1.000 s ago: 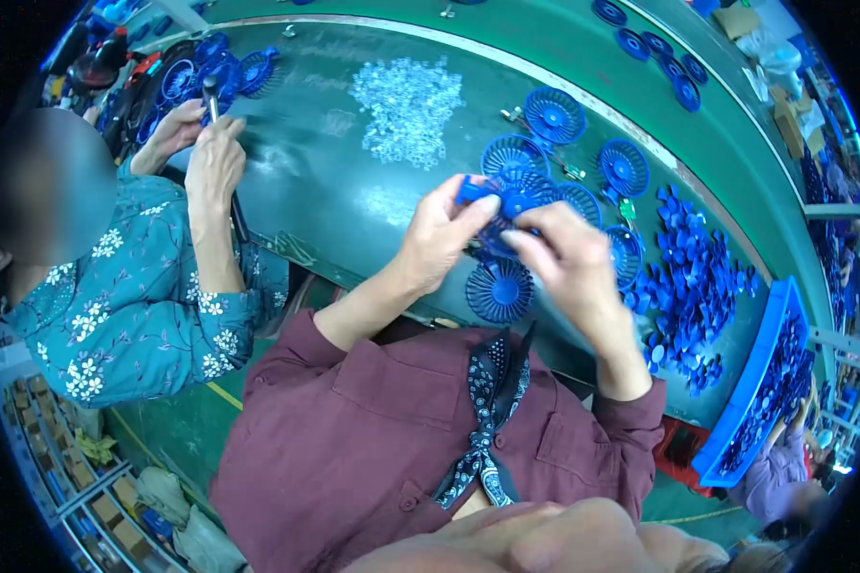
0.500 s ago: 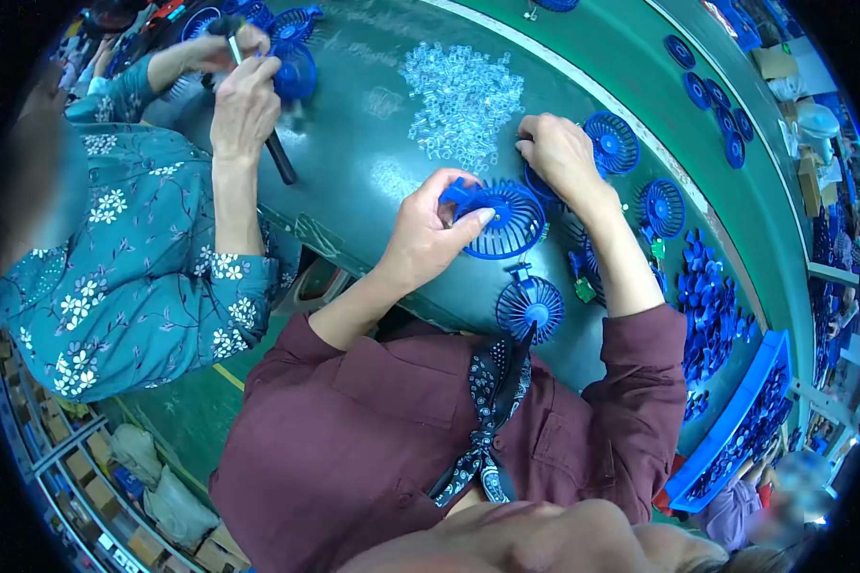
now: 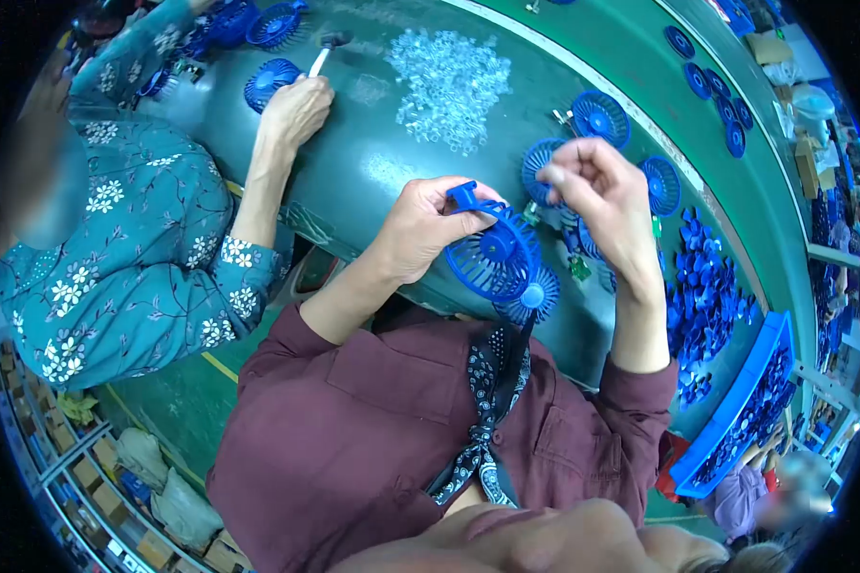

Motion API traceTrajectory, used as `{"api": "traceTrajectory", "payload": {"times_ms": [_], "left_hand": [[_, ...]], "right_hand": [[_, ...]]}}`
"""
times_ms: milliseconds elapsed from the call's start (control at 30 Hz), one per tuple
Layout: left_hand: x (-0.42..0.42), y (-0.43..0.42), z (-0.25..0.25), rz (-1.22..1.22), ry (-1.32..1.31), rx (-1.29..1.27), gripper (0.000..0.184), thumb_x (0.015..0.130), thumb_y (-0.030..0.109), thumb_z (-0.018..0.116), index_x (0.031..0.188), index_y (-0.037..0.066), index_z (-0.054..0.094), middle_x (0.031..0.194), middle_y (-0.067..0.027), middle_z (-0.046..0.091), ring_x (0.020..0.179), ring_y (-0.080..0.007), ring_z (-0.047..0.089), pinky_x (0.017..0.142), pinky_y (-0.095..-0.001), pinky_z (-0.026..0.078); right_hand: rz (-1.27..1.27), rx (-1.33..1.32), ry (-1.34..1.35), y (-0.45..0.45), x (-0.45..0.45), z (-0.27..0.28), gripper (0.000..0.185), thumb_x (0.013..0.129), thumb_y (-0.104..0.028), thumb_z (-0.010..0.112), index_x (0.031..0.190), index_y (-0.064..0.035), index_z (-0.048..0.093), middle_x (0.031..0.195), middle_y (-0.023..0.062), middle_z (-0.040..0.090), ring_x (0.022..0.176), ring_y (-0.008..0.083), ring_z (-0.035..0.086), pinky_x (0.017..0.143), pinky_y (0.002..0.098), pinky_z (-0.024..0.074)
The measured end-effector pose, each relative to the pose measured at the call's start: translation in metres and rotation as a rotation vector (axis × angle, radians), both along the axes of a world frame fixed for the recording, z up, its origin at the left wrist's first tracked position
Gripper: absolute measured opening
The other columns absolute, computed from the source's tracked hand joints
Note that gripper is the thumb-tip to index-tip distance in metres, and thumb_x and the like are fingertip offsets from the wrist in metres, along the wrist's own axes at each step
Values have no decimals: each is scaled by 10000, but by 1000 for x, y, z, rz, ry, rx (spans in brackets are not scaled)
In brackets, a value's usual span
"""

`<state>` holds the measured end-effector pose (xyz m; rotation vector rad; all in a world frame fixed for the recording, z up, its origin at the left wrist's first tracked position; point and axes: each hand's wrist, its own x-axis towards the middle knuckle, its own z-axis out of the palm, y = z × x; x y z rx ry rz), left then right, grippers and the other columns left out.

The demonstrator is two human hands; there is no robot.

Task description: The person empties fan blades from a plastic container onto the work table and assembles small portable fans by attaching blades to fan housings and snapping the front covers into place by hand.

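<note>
My left hand [image 3: 419, 229] is closed around the edge of a blue fan cage [image 3: 492, 250], tilted, with a bracket-like piece at its upper end. My right hand [image 3: 607, 196] hovers to the right with thumb and forefinger pinched together; whatever may be between them is too small to make out. Below it and to its left lies another blue fan cage [image 3: 542, 164] on the table. A further fan part with a round hub [image 3: 533, 294] lies partly hidden behind the held cage. Ahead is a heap of small clear plastic pieces [image 3: 449, 86].
At left, a co-worker's hand [image 3: 299, 110] grips a small hammer [image 3: 322, 57] near a blue cage [image 3: 271, 84]. More cages [image 3: 600, 116] lie at right, beside a pile of blue fan blades [image 3: 702, 286] and a blue bin [image 3: 736, 411]. A green belt [image 3: 640, 67] runs beyond the table.
My right hand has moved right and back from beside the clear pieces. My left hand has tilted the fan cage and brought it slightly nearer. The co-worker's hand has shifted with the hammer.
</note>
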<state>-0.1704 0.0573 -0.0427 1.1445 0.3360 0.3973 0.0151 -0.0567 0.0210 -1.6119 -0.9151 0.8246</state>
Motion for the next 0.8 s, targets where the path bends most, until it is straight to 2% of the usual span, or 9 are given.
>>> {"api": "traceTrajectory", "payload": {"times_ms": [67, 100, 167, 200, 367, 433, 567, 633, 800], "left_hand": [[2, -9, 2, -59, 25, -158, 118, 862, 5, 638, 974, -21, 661, 936, -32, 665, 864, -103, 615, 796, -256, 502], [6, -16, 5, -4, 129, 154, 144, 824, 0, 655, 967, -19, 656, 876, -48, 671, 804, -138, 639, 729, -263, 509], [11, -26, 6, 102, 3, 946, 220, 741, -16, 671, 960, -4, 657, 828, -90, 659, 728, -211, 646, 644, -284, 505], [17, -30, 8, 199, -100, 1223, 311, 645, -8, 689, 954, 19, 662, 814, -115, 640, 707, -271, 635, 595, -322, 498], [29, -51, 15, 211, -86, 1477, 344, 610, 19, 694, 952, 32, 661, 812, -87, 641, 686, -254, 621, 576, -355, 491], [35, -54, 14, 259, -141, 1568, 319, 612, 55, 668, 930, 35, 645, 753, -41, 564, 634, -207, 548, 531, -322, 447], [35, -61, 15, 240, -143, 1631, 300, 628, 71, 658, 925, 33, 644, 740, -37, 553, 634, -200, 548, 530, -321, 449], [33, -65, 20, 170, -68, 1629, 365, 613, 36, 668, 976, 15, 652, 825, -67, 616, 673, -236, 593, 569, -341, 476], [33, -67, 20, 177, -69, 1690, 352, 623, 37, 665, 974, 19, 654, 811, -58, 610, 661, -217, 585, 557, -332, 470]], "right_hand": [[-66, -4, 56, -30, -15, 11, 105, 872, -42, 648, 955, 21, 636, 853, 68, 680, 697, 80, 601, 620, 194, 465], [-76, 8, 100, -44, -21, 14, 104, 871, -40, 649, 956, 20, 642, 837, 65, 680, 685, 75, 596, 602, 185, 456], [-101, 60, 177, -66, -31, 15, 90, 874, -43, 649, 944, 13, 651, 804, 63, 681, 639, 63, 583, 540, 169, 421], [-122, 76, 230, -74, -37, 14, 87, 876, -44, 648, 943, 11, 653, 801, 64, 681, 629, 62, 580, 526, 166, 412], [-243, 118, 259, -99, -50, -6, 76, 887, -54, 651, 940, 0, 660, 781, 51, 678, 600, 47, 571, 498, 152, 391], [-256, 73, 301, -105, -50, -11, 107, 893, -61, 652, 960, 23, 655, 796, 48, 665, 647, 57, 569, 567, 183, 444], [-284, 138, 396, -112, -50, -25, 120, 903, -71, 641, 977, 22, 660, 813, 67, 677, 659, 71, 601, 530, 178, 449], [-297, 166, 429, -113, -50, -29, 124, 905, -68, 637, 983, 25, 661, 819, 69, 677, 663, 75, 606, 534, 179, 456], [-305, 206, 450, -115, -53, -32, 133, 908, -58, 630, 998, 35, 661, 840, 80, 682, 670, 82, 614, 548, 181, 469]]}}
